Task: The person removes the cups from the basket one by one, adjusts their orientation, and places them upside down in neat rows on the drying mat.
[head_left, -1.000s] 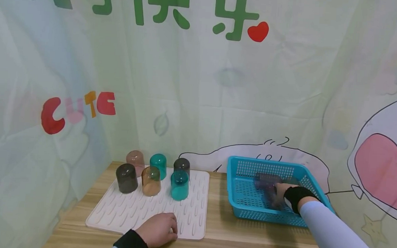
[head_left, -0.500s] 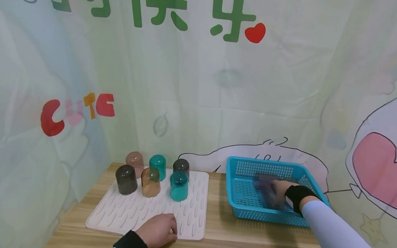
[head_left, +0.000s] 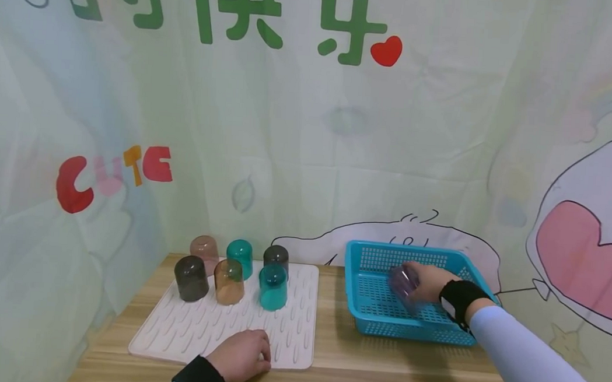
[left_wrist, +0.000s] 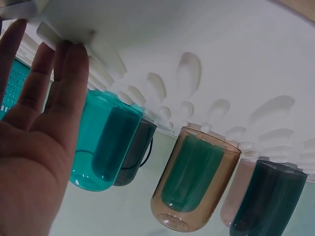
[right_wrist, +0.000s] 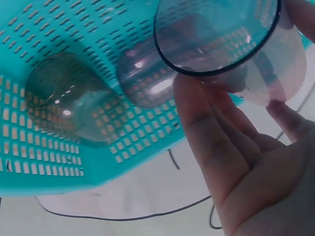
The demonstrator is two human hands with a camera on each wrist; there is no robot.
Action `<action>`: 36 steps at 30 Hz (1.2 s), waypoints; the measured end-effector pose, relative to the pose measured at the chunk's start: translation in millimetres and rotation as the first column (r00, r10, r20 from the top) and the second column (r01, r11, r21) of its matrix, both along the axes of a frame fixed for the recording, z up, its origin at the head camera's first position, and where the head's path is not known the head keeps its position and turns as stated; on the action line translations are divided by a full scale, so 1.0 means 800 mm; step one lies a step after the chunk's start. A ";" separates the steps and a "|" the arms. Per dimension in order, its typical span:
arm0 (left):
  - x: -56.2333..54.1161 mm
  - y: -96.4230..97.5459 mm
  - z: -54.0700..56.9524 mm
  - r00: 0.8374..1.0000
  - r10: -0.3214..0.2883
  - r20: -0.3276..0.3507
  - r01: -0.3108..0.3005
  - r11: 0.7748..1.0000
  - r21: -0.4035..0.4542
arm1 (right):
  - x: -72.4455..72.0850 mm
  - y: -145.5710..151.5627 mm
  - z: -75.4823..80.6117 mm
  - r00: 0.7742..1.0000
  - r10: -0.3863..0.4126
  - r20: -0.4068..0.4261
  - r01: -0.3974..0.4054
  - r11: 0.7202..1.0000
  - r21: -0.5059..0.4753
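Observation:
My right hand [head_left: 429,283] grips a clear purple-tinted cup [head_left: 402,283] over the blue plastic basket [head_left: 408,330]. In the right wrist view the fingers curl round the wall of this cup [right_wrist: 283,73], its dark rim facing the camera. Another purplish cup [right_wrist: 147,81] and a grey-green cup [right_wrist: 69,101] lie on their sides in the basket. My left hand [head_left: 240,355] rests at the front edge of the white ridged mat [head_left: 181,335], fingers relaxed and holding nothing. Several cups stand upside down on the mat, among them an amber cup [head_left: 229,283] and a teal cup [head_left: 272,288].
The mat's back rows also hold a pink cup [head_left: 206,250], a second teal cup [head_left: 241,254] and a dark grey cup [head_left: 277,256]. Another dark cup [head_left: 192,279] stands at front left. A printed curtain [head_left: 310,127] hangs behind the wooden table [head_left: 337,374].
My right hand has lifted the purple-tinted cup a little and turned it within the basket area. The left hand has stayed at the mat's edge; the head view has shifted slightly.

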State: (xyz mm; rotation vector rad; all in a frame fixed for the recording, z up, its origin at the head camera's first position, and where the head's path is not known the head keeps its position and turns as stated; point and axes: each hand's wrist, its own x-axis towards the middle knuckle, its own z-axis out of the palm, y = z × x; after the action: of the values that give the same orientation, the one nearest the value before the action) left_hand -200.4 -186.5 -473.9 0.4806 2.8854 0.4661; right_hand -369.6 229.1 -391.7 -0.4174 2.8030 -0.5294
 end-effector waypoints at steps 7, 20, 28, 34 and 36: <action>0.002 0.003 0.000 1.000 0.001 -0.006 -0.001 1.000 0.010 | 0.013 -0.012 0.020 0.997 0.057 -0.060 -0.061 0.997 -0.051; -0.001 0.003 -0.001 0.998 0.055 -0.033 -0.054 0.998 0.026 | 0.037 -0.037 0.044 0.988 0.096 -0.120 -0.112 0.985 -0.132; -0.004 0.007 0.002 0.990 0.127 -0.055 -0.125 0.991 0.037 | 0.061 -0.062 0.053 0.993 0.101 -0.062 -0.113 0.967 -0.229; -0.005 0.017 0.004 0.982 0.172 -0.084 -0.157 0.974 0.161 | 0.073 -0.085 0.045 0.992 0.119 -0.035 -0.123 0.946 -0.299; -0.005 0.022 0.004 0.979 0.191 -0.072 -0.169 0.956 0.239 | 0.078 -0.094 0.042 0.991 0.132 -0.029 -0.134 0.940 -0.314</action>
State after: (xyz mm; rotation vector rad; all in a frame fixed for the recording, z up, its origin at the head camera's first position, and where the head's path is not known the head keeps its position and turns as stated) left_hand -204.1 -169.1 -470.4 0.2777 2.9945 0.8380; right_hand -307.1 154.2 -357.9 -0.6687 2.6743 -0.9502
